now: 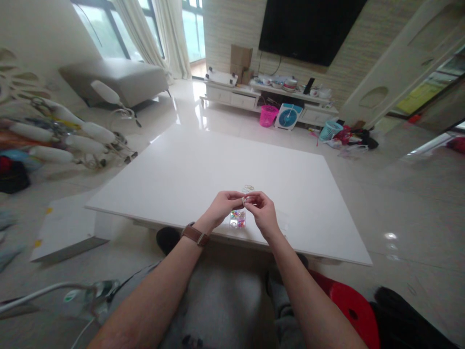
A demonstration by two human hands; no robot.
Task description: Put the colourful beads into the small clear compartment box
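Note:
My left hand (224,205) and my right hand (262,208) meet over the near part of a white table (225,160). Both are closed in a pinch, fingertips almost touching, around something small and pale that is too tiny to name. Just below them a clear compartment box (238,219) holds small bright pieces in several colours, partly covered by my hands. Beyond my fingertips lie several thin ring-like pieces (248,187) on the tabletop. A brown strap watch (195,234) is on my left wrist.
A red stool (348,310) stands by my right leg. A white board (69,223) leans low at the table's left. Farther off are a pink basket (269,116), a blue fan (288,116) and a TV cabinet (232,97).

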